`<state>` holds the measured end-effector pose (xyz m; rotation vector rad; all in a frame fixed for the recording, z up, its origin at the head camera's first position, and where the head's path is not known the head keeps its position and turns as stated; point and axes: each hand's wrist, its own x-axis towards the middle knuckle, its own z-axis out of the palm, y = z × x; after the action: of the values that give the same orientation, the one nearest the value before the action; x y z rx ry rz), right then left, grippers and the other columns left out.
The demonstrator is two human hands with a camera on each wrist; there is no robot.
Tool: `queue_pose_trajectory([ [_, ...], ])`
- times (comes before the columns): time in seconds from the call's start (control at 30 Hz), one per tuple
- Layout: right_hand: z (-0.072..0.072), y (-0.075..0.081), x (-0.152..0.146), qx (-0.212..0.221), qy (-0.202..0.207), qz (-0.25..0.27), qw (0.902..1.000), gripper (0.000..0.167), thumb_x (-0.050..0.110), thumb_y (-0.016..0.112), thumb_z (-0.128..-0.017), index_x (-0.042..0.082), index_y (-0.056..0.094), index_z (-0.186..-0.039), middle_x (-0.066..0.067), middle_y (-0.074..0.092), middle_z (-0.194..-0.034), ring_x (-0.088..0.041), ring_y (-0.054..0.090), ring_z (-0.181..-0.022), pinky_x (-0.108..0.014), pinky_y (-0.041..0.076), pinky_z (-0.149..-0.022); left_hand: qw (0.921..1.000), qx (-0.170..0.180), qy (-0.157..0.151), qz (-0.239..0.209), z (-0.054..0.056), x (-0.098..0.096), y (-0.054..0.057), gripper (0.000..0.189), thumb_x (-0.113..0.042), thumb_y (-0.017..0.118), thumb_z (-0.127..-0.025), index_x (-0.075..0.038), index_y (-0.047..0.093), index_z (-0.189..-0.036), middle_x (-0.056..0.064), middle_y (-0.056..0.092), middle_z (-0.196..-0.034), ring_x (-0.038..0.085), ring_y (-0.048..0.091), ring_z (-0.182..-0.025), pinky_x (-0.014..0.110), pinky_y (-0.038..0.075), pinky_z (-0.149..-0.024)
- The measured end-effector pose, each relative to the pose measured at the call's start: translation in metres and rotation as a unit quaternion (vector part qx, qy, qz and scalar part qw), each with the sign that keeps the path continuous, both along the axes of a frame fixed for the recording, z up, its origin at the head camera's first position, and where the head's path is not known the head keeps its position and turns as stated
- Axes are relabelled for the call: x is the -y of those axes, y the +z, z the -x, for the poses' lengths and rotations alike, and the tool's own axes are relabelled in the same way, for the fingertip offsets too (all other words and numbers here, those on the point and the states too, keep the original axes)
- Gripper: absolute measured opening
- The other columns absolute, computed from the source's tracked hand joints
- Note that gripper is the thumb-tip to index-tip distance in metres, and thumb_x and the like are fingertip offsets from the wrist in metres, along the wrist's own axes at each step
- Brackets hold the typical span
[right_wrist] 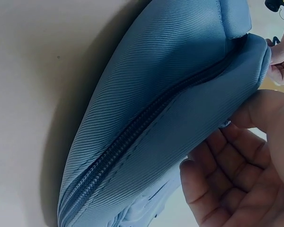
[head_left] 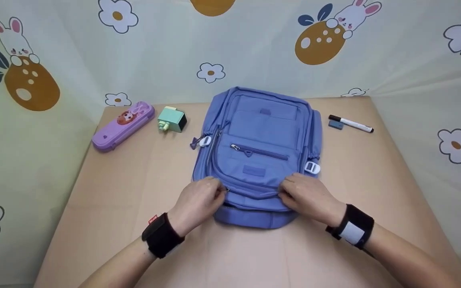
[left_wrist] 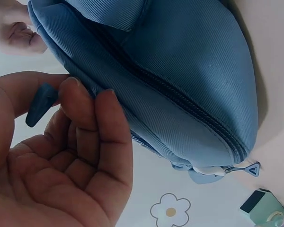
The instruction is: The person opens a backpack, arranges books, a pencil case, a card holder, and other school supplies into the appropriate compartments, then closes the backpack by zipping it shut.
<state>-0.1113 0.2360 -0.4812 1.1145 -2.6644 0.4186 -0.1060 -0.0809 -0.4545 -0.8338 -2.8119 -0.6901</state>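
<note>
A blue backpack [head_left: 268, 132] lies on its back on the table, its front pocket facing up. At the bottom left of that pocket my left hand [head_left: 202, 200] pinches a blue zipper pull [left_wrist: 41, 105] between thumb and fingertips. Opposite it, my right hand [head_left: 308, 196] pinches the pocket's edge at the lower right; a small bit of metal [right_wrist: 226, 124] shows beside those fingertips. Between the hands the fabric is lifted in a fold. Below it runs another zipper [right_wrist: 146, 116] across the bag's lower end.
To the left lie a purple pencil case [head_left: 124, 126] and a mint-green box-shaped item [head_left: 172, 119]. A white marker [head_left: 352, 123] with a dark cap and a blue eraser [head_left: 335, 125] lie right of the bag. A patterned curtain [head_left: 254, 48] stands behind the table [head_left: 250, 256].
</note>
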Motion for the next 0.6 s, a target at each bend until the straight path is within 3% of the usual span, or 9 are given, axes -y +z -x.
queue_pose_trajectory([
  [0.27, 0.002, 0.004, -0.015, 0.031, 0.027, -0.013, 0.9991, 0.014, 0.018, 0.081, -0.086, 0.012, 0.073, -0.097, 0.003, 0.067, -0.09, -0.016, 0.063, -0.084, -0.036, 0.054, -0.071, 0.9999, 0.008, 0.001, -0.007, 0.002, 0.003, 0.0, 0.005, -0.004, 0.069, -0.087, -0.008, 0.071, -0.089, 0.001, 0.068, -0.082, 0.016, 0.066, -0.074, 0.031, 0.055, -0.063],
  [0.6, 0.005, -0.01, -0.028, -0.035, 0.075, -0.008, 0.9965, 0.009, 0.014, 0.08, -0.087, 0.014, 0.077, -0.095, 0.003, 0.065, -0.092, -0.017, 0.06, -0.084, -0.034, 0.052, -0.069, 0.9998, 0.004, 0.013, -0.012, 0.001, 0.003, -0.002, 0.006, -0.004, 0.071, -0.087, -0.01, 0.07, -0.085, -0.001, 0.066, -0.08, 0.016, 0.065, -0.072, 0.033, 0.054, -0.061],
])
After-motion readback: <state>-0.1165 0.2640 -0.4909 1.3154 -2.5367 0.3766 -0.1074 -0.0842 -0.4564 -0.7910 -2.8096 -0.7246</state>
